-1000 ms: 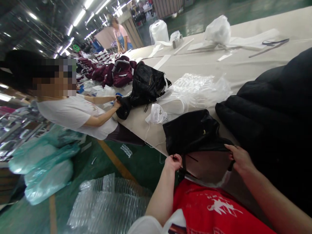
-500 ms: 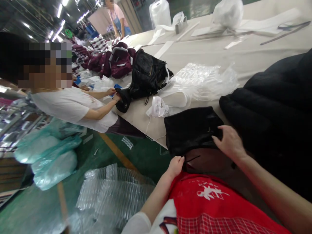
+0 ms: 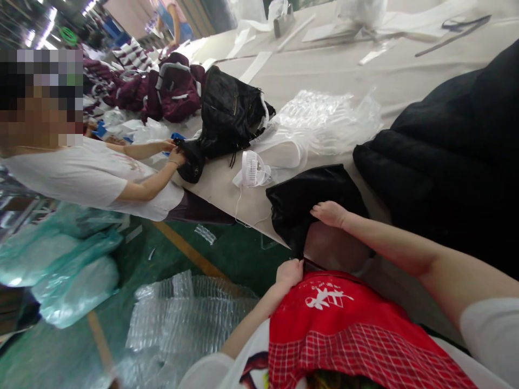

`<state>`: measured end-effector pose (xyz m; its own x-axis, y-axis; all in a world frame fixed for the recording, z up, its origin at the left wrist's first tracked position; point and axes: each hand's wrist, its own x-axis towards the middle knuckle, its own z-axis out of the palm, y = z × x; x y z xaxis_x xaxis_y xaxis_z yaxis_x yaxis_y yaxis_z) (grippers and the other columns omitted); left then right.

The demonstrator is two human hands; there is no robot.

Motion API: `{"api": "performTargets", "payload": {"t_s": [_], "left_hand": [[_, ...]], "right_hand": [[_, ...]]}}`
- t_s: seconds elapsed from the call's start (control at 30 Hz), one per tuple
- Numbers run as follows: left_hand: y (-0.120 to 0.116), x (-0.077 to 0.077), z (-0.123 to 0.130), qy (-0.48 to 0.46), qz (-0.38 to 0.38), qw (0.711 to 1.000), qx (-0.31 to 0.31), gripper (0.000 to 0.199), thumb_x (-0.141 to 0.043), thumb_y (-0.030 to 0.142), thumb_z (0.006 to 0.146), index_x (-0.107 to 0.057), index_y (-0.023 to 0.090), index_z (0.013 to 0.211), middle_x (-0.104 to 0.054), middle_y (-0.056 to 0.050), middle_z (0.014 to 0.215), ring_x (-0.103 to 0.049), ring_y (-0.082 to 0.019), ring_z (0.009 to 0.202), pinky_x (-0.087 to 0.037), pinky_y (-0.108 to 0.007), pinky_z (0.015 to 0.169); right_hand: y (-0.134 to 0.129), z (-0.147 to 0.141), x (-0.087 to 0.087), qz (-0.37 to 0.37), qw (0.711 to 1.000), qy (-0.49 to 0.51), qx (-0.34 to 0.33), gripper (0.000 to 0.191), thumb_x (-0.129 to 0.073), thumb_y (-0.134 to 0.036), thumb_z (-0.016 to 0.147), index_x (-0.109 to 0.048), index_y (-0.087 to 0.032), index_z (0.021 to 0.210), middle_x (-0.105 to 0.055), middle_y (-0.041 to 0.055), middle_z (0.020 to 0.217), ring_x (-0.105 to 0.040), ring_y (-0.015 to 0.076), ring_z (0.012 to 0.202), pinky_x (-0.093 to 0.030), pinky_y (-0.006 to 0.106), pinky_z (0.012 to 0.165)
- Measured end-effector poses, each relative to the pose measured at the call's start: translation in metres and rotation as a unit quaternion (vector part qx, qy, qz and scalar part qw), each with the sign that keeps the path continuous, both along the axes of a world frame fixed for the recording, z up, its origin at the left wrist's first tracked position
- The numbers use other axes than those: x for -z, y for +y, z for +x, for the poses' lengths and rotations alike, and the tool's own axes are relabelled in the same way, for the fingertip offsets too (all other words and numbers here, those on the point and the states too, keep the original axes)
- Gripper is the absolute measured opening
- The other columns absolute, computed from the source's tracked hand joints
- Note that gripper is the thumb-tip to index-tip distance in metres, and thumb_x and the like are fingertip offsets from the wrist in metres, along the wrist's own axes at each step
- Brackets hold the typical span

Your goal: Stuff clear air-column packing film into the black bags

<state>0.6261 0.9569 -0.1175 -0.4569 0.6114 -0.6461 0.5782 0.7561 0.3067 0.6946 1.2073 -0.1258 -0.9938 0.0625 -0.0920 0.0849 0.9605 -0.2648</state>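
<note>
A floppy black bag (image 3: 312,192) lies at the near edge of the table, in front of my body. My left hand (image 3: 290,273) is closed on its near left corner, close to my red apron (image 3: 324,294). My right hand (image 3: 330,214) pinches the edge of the black material nearest me, fingers pointing left. Below that hand a brownish surface shows; I cannot tell whether it is lining or shaded table. A white fan (image 3: 253,168) with a cord stands just beyond the bag on the left.
A large black heap (image 3: 441,167) rises on the right. Clear plastic packaging (image 3: 324,116) lies behind the fan. On the left a co-worker (image 3: 93,173) handles a black piece beside a black backpack (image 3: 227,108). Maroon bags (image 3: 178,92) lie further back. Bubble wrap (image 3: 182,319) covers the floor.
My right hand has moved left along the bag from its right side, and the near edge has folded and shifted. My left hand keeps its hold. The view has turned slightly right and down.
</note>
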Motion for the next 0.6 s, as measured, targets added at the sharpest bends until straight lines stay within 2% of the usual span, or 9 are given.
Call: {"api": "performTargets", "payload": {"t_s": [0.07,0.2,0.27,0.3,0.37,0.43,0.47,0.53,0.6], "left_hand": [[0.002,-0.007,-0.005,-0.002,0.028,1.000,0.013,0.045,-0.033,0.044,0.094,-0.067,0.018,0.080,-0.070,-0.018,0.092,-0.066,-0.032,0.092,-0.047,-0.042,0.084],[0.023,-0.020,-0.025,-0.061,0.092,0.993,0.039,0.048,-0.033,0.051,0.093,-0.064,0.019,0.075,-0.069,-0.015,0.089,-0.064,-0.029,0.095,-0.044,-0.039,0.090],[0.036,-0.022,-0.038,-0.066,0.122,0.990,-0.030,0.048,-0.039,0.057,0.090,-0.064,0.017,0.079,-0.068,-0.016,0.093,-0.062,-0.030,0.100,-0.042,-0.040,0.094],[0.043,-0.022,-0.044,-0.083,0.142,0.981,-0.098,0.047,-0.047,0.059,0.086,-0.064,0.015,0.085,-0.068,-0.017,0.098,-0.061,-0.031,0.104,-0.041,-0.041,0.096],[0.057,-0.022,-0.052,-0.173,0.186,0.938,-0.235,0.053,-0.060,0.061,0.077,-0.064,0.012,0.099,-0.065,-0.018,0.108,-0.059,-0.031,0.107,-0.043,-0.040,0.095],[0.075,-0.023,-0.054,-0.331,0.219,0.866,-0.305,0.064,-0.061,0.066,0.073,-0.063,0.012,0.107,-0.066,-0.017,0.108,-0.063,-0.027,0.097,-0.049,-0.037,0.084],[0.085,-0.025,-0.054,-0.393,0.229,0.839,-0.300,0.068,-0.056,0.071,0.073,-0.065,0.013,0.106,-0.068,-0.016,0.103,-0.066,-0.024,0.085,-0.052,-0.035,0.074],[0.109,-0.037,-0.056,-0.508,0.259,0.755,-0.323,0.070,-0.062,0.073,0.065,-0.068,0.012,0.099,-0.069,-0.013,0.089,-0.060,-0.016,0.058,-0.048,-0.028,0.053],[0.133,-0.062,-0.061,-0.554,0.274,0.731,-0.289,0.068,-0.072,0.067,0.058,-0.069,0.009,0.094,-0.067,-0.010,0.072,-0.050,-0.012,0.042,-0.038,-0.026,0.040]], "right_hand": [[0.019,0.000,-0.004,-0.014,0.998,0.004,0.059,0.022,-0.046,-0.005,0.088,-0.067,-0.009,0.092,-0.064,0.0105,0.088,-0.054,0.0155,0.082,-0.036,0.026,0.072],[0.039,0.003,-0.008,-0.004,0.989,-0.004,0.146,0.029,-0.037,-0.010,0.094,-0.066,-0.005,0.094,-0.060,0.0109,0.092,-0.053,0.0147,0.089,-0.036,0.028,0.078],[0.036,0.006,-0.016,0.012,0.986,-0.011,0.168,0.022,-0.045,-0.012,0.091,-0.067,-0.008,0.089,-0.062,0.0114,0.090,-0.055,0.0169,0.085,-0.038,0.028,0.074],[0.031,0.007,-0.024,0.019,0.985,-0.010,0.173,0.019,-0.049,-0.012,0.089,-0.068,-0.010,0.086,-0.062,0.0109,0.088,-0.056,0.0178,0.082,-0.040,0.028,0.073],[0.017,0.010,-0.045,0.032,0.985,0.012,0.168,0.017,-0.052,-0.012,0.086,-0.069,-0.015,0.084,-0.064,0.0094,0.085,-0.058,0.0199,0.080,-0.044,0.030,0.071],[0.002,0.013,-0.071,0.019,0.984,0.072,0.161,0.021,-0.049,-0.018,0.089,-0.069,-0.020,0.089,-0.066,0.0087,0.088,-0.061,0.0224,0.084,-0.048,0.034,0.074],[-0.003,0.015,-0.084,0.006,0.980,0.110,0.167,0.023,-0.047,-0.021,0.089,-0.069,-0.024,0.092,-0.066,0.0081,0.090,-0.062,0.0229,0.085,-0.049,0.036,0.076],[-0.006,0.022,-0.108,-0.024,0.958,0.191,0.214,0.023,-0.049,-0.033,0.088,-0.069,-0.031,0.099,-0.068,0.0070,0.092,-0.064,0.0242,0.087,-0.053,0.039,0.076],[0.001,0.033,-0.127,-0.079,0.920,0.262,0.282,0.020,-0.057,-0.046,0.079,-0.070,-0.042,0.094,-0.069,0.0067,0.093,-0.066,0.0262,0.081,-0.055,0.043,0.069]]}}
